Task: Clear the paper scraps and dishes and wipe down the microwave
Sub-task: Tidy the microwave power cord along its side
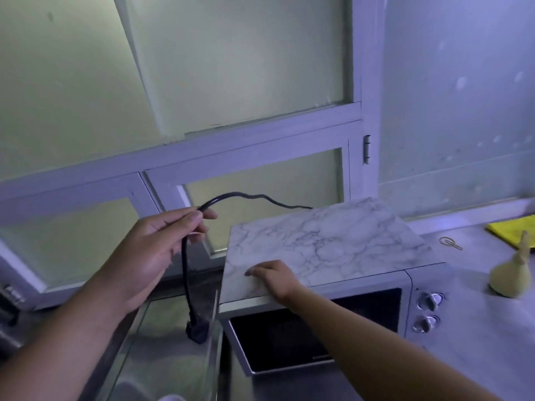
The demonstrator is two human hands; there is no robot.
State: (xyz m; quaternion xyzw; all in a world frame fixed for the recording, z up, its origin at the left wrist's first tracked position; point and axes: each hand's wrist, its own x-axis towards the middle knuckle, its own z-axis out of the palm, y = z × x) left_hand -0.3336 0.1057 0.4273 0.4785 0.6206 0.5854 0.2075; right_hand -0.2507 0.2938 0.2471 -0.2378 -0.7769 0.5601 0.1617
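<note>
The microwave stands on the desk, right of the middle of the view and close under the window. Its top has a white marble pattern with grey veins. On the lower edge of its dark glass door there is a small line of writing, but it is too small and blurred to read. Two silver knobs sit one above the other at the right of the door. The right grip lies flat on the front left corner of the marble top, with the fingers nearly straight and spread and holding nothing. The left grip is raised left of the microwave and closed around a black cord — thumb and fingers pinch it near the top of its bend. From this grip one part of the cord goes in a wavy arc to behind the microwave, and the other part hangs down to a black plug, which is over the steel sink. On the desk right of the microwave lie a thin loop — a clip or a band, I cannot tell — then a pale onion with its stalk up, and a yellow cloth at the far edge of the view. A metal hinge is on the window frame above.
</note>
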